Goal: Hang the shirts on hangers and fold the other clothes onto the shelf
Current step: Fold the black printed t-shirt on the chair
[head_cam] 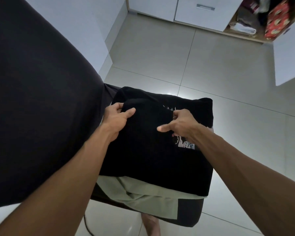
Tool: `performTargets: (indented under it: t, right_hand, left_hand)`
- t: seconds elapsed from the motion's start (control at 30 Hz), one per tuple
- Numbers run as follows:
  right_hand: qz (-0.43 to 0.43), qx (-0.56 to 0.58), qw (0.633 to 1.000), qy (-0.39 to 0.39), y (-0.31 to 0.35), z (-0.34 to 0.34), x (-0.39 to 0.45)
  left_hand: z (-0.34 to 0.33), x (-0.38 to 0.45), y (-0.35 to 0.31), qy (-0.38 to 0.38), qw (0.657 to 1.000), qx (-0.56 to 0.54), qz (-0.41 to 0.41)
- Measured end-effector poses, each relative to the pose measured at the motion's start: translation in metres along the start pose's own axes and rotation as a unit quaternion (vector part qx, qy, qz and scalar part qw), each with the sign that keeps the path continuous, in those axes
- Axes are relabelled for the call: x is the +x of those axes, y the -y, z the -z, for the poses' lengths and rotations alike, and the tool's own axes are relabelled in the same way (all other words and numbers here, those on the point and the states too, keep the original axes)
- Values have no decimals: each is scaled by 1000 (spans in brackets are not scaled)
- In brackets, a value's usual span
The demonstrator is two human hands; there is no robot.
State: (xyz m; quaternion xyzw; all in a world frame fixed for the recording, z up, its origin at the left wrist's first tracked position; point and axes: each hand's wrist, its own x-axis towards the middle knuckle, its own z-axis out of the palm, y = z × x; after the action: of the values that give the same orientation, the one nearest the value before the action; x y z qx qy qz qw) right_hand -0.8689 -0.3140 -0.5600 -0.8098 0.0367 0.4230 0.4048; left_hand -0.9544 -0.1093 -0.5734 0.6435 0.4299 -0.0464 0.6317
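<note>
gripping a black shirt [148, 150], both hands [117, 114] [180, 123] pinch its fabric; white print unreadable.

Open tiled floor [211, 68] is seen between the stool [189, 215] and the white cabinet [203, 16], unobstructed. Passage to the left is blocked by a large dark surface [32, 99]. The open shelf compartment [242, 34] at upper right is occupied by folded towels [245, 28] and a red patterned box [278, 21].
</note>
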Motion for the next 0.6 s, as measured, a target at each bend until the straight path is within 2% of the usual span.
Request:
performTargets:
  t: [0.07,0.13,0.23,0.3,0.37,0.43,0.5,0.53,0.6]
  right_hand:
    - [3,-41,999,6,-5,-3,-7]
    - [46,-34,998,-34,-9,-6,-14]
    - [180,-38,979,-90,-16,-15,-29]
    - [288,-82,948,-102,-28,-19,-40]
    - [351,-156,921,-73,-45,-22,-55]
    - [362,-272,891,-20,-64,-23,-73]
    - [356,-351,866,-7,-82,-26,-90]
    - [349,-346,870,-25,-89,-28,-95]
    - [293,-286,909,-79,-96,-32,-102]
  left_hand:
    - [8,-10,0,51,998,-36,6]
    - [16,-21,1,64,996,-60,3]
    - [26,-38,0,65,989,-129,-35]
    - [37,-48,5,65,987,-132,-63]
    - [57,-66,16,71,992,-64,-80]
    - [78,-81,37,80,991,74,-82]
    - [94,-94,59,52,968,230,-81]
    - [99,-99,68,14,955,283,-83]
    - [99,-107,77,-72,947,302,-82]
